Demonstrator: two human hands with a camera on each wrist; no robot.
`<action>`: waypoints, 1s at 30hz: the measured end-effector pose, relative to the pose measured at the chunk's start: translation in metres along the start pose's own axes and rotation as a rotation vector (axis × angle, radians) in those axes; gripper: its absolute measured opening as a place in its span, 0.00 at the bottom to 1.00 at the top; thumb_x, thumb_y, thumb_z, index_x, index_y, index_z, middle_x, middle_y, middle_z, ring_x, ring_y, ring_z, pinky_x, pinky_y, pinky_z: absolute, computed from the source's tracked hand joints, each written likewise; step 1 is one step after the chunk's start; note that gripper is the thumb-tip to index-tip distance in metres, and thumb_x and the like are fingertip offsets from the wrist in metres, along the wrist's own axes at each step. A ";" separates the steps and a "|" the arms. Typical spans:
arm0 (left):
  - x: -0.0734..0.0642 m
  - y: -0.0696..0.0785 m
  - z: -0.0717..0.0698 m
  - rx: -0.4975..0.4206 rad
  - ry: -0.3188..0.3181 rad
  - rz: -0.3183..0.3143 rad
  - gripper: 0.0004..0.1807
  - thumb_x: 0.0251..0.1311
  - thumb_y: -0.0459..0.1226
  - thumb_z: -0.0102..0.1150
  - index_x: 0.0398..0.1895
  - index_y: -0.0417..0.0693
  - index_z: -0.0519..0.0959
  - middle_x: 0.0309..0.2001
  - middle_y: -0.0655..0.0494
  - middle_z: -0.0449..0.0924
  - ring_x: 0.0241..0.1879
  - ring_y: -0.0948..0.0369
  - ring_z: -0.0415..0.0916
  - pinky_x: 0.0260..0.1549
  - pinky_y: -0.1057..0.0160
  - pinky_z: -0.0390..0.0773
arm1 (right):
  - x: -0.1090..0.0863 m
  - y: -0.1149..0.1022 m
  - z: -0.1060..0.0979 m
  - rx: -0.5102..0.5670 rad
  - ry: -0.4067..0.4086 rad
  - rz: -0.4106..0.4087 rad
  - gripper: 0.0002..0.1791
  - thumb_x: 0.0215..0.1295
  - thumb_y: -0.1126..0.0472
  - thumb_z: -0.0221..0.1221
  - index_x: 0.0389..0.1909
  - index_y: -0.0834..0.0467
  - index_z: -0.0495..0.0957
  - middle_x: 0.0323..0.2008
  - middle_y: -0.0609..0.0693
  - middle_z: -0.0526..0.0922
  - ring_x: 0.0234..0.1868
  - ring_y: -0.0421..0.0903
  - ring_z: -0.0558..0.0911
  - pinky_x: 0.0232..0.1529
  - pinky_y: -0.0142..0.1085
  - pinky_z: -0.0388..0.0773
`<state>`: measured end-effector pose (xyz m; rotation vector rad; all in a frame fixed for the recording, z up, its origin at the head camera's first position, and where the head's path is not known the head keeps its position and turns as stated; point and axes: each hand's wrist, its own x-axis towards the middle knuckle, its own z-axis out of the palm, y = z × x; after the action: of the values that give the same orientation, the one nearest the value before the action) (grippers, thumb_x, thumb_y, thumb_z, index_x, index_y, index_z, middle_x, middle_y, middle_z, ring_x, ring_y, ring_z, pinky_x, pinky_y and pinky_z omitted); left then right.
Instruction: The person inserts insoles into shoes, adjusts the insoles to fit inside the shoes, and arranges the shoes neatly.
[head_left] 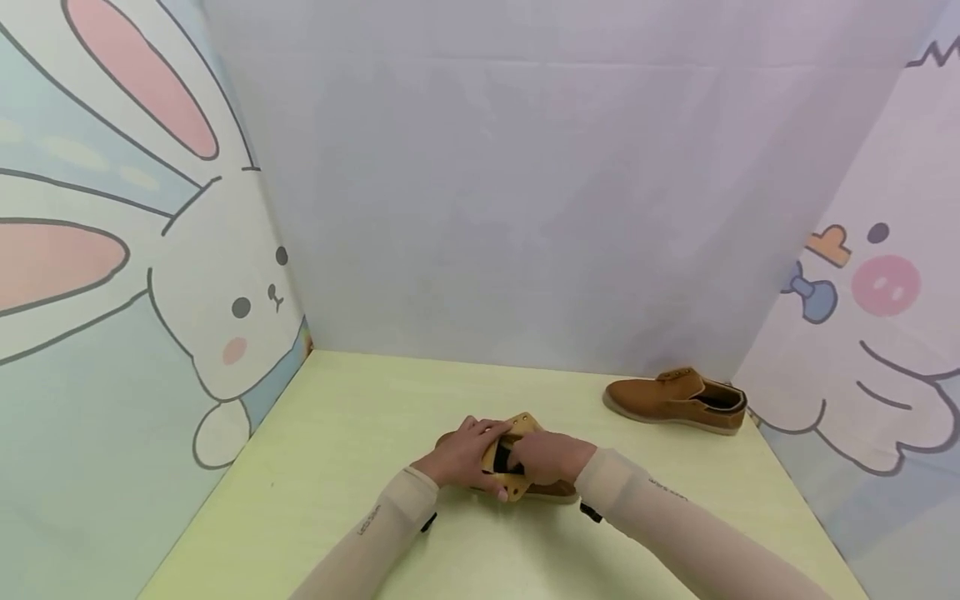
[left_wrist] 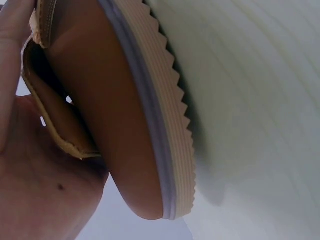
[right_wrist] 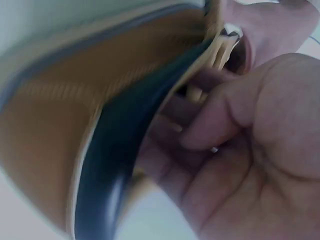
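Observation:
A brown lace-up shoe (head_left: 551, 492) lies on the table under both hands, its eyelet flaps spread apart and its dark inside showing. My left hand (head_left: 467, 454) grips it over the front, with the thumb on the near flap and the fingers on the far side. In the left wrist view, the toe (left_wrist: 107, 115) and jagged-edged sole show beside the palm. My right hand (head_left: 551, 457) reaches into the shoe's opening with bent fingers. In the right wrist view, the thumb (right_wrist: 210, 125) lies against the fingers beside the dark lining (right_wrist: 130, 120); whether they pinch something is hidden.
A second brown shoe (head_left: 667, 402), without visible laces, stands at the back right of the pale yellow table (head_left: 337, 417). A plain backdrop (head_left: 487, 208) rises behind, and cartoon-printed panels (head_left: 217, 333) flank the table on both sides.

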<state>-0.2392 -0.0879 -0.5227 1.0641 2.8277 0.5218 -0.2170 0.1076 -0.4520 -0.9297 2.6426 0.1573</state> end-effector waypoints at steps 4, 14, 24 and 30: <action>-0.001 0.000 -0.001 -0.012 -0.001 -0.005 0.63 0.42 0.71 0.71 0.81 0.60 0.56 0.75 0.60 0.60 0.61 0.58 0.62 0.54 0.60 0.75 | 0.010 -0.001 0.003 0.061 -0.008 -0.049 0.07 0.69 0.57 0.65 0.43 0.45 0.89 0.37 0.39 0.85 0.38 0.36 0.78 0.43 0.31 0.76; -0.003 -0.001 -0.001 -0.010 -0.005 0.004 0.62 0.45 0.69 0.70 0.81 0.56 0.56 0.77 0.58 0.58 0.61 0.57 0.62 0.54 0.62 0.74 | 0.008 0.001 0.004 0.115 0.184 -0.095 0.09 0.71 0.62 0.61 0.31 0.51 0.87 0.26 0.40 0.81 0.26 0.36 0.75 0.31 0.31 0.76; -0.020 -0.001 -0.004 -0.076 0.063 -0.006 0.48 0.57 0.68 0.61 0.78 0.57 0.64 0.75 0.57 0.61 0.65 0.57 0.62 0.58 0.54 0.73 | 0.004 0.031 0.021 0.077 0.614 0.105 0.19 0.72 0.55 0.63 0.60 0.56 0.78 0.41 0.49 0.81 0.33 0.42 0.80 0.32 0.38 0.81; -0.030 0.008 -0.005 0.099 0.276 -0.051 0.59 0.51 0.71 0.63 0.81 0.58 0.54 0.76 0.51 0.55 0.70 0.50 0.57 0.59 0.45 0.66 | 0.015 0.047 0.021 0.277 0.565 0.178 0.09 0.71 0.58 0.64 0.46 0.56 0.85 0.35 0.46 0.81 0.32 0.41 0.79 0.34 0.40 0.80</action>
<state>-0.2123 -0.1036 -0.5167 1.0031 3.1411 0.5693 -0.2513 0.1402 -0.4769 -0.7215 3.1424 -0.4904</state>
